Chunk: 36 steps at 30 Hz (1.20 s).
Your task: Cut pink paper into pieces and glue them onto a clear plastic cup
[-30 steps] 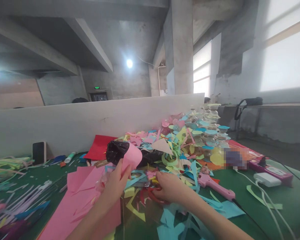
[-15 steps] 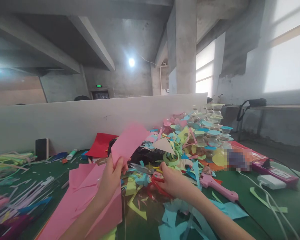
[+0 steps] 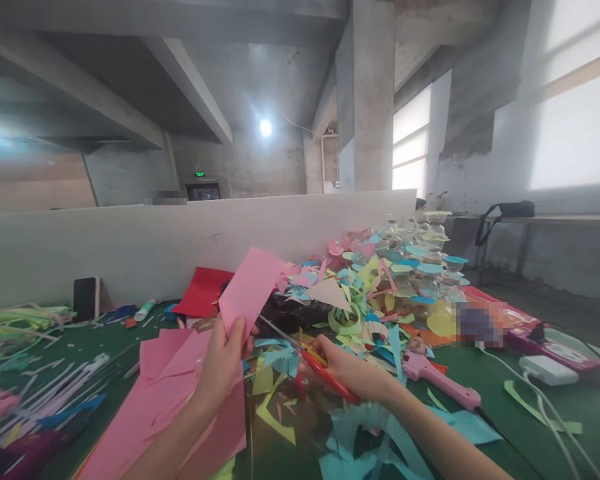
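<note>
My left hand [image 3: 233, 340] pinches the lower end of a pink sheet of paper [image 3: 250, 283], which stands up and leans to the right. To its right, my right hand [image 3: 333, 367] is closed around the red and yellow handles of a pair of scissors [image 3: 285, 337]. The scissor blades point left toward the sheet's lower right side, and their tips lie close to my left fingers. Whether the blades touch the paper I cannot tell. Under my left forearm lies a stack of larger pink sheets [image 3: 160, 400].
Beyond the scissors rises a heap of coloured paper scraps [image 3: 350, 300], with clear plastic cups [image 3: 433, 267] behind. A pink glue gun [image 3: 443, 380] and a white charger [image 3: 547, 369] lie at right. A phone [image 3: 86, 299] leans on the white partition [image 3: 130, 247]; strips and sticks [image 3: 55, 393] cover the left.
The pink sheet has turned and shifted slightly left, now standing narrower. The scissors have tilted, with their handles lower and their blades slanting up to the left.
</note>
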Tool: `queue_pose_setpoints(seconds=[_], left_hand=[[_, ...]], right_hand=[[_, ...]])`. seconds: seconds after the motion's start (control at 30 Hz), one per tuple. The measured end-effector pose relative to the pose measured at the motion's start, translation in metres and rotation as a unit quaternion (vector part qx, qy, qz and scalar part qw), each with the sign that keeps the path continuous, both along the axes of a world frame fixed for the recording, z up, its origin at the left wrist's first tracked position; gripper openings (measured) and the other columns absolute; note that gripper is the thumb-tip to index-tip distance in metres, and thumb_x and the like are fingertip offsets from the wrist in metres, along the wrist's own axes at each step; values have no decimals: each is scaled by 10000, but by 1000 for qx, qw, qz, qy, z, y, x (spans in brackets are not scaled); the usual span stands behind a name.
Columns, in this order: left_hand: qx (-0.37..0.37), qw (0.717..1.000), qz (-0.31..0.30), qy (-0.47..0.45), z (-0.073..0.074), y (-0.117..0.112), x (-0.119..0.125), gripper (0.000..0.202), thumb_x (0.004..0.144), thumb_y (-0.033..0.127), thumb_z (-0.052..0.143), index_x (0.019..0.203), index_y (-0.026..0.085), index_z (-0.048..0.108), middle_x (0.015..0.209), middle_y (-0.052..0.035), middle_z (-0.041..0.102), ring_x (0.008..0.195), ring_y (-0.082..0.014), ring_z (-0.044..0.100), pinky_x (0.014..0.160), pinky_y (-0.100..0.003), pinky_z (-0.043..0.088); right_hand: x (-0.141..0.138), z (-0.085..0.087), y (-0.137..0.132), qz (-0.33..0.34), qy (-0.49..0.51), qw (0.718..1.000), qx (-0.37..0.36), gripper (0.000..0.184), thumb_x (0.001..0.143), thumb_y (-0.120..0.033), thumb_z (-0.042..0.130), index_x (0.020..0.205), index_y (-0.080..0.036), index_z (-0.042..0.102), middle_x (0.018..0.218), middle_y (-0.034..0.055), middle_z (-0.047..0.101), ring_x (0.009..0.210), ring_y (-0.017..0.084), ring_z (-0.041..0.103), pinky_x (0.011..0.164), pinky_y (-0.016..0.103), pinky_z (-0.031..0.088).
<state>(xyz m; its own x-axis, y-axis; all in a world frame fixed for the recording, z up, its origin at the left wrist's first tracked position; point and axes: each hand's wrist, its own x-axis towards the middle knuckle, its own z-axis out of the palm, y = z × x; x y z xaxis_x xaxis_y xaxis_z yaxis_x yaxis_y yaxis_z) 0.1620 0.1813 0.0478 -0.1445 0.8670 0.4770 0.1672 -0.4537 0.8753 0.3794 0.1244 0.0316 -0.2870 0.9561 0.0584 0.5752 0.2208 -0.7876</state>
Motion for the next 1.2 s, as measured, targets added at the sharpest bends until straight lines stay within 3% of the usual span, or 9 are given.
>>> queue_pose_setpoints(seconds=[0.27,0.43,0.77,1.0,1.2], left_hand=[[-38,998,-46,31,-10,-4,10,306,801,515,507,826,212,469,448,69,462,395,-121,410,407,-231,308],[-39,996,-78,-4,-17,0,14,343,783,526,536,877,201,479,511,66,484,403,-105,394,403,-223,290],[-42,998,-43,21,-11,-6,13,312,798,504,515,902,214,468,477,77,450,408,-117,393,406,-222,276],[-39,998,-55,10,-16,-3,13,362,760,536,557,882,209,462,609,41,549,423,-109,431,411,-233,315],[-51,996,-74,-12,-14,-5,15,394,744,531,568,936,194,493,567,55,522,393,-95,379,402,-229,286]], right_hand=[[0,3,-2,27,14,999,-13,503,805,-688,502,960,-212,450,903,15,626,771,165,542,642,257,404],[0,3,-1,38,22,999,1,482,814,-675,507,925,-208,459,887,8,601,768,149,527,632,236,404],[1,5,-1,41,21,999,-16,520,785,-690,535,936,-196,478,868,17,616,726,149,517,598,240,388],[0,7,-1,39,26,999,-21,464,781,-641,580,868,-200,467,776,-24,568,653,117,459,574,232,348],[2,2,3,35,25,999,-2,455,797,-631,563,889,-188,517,794,-7,598,651,123,481,561,231,350]])
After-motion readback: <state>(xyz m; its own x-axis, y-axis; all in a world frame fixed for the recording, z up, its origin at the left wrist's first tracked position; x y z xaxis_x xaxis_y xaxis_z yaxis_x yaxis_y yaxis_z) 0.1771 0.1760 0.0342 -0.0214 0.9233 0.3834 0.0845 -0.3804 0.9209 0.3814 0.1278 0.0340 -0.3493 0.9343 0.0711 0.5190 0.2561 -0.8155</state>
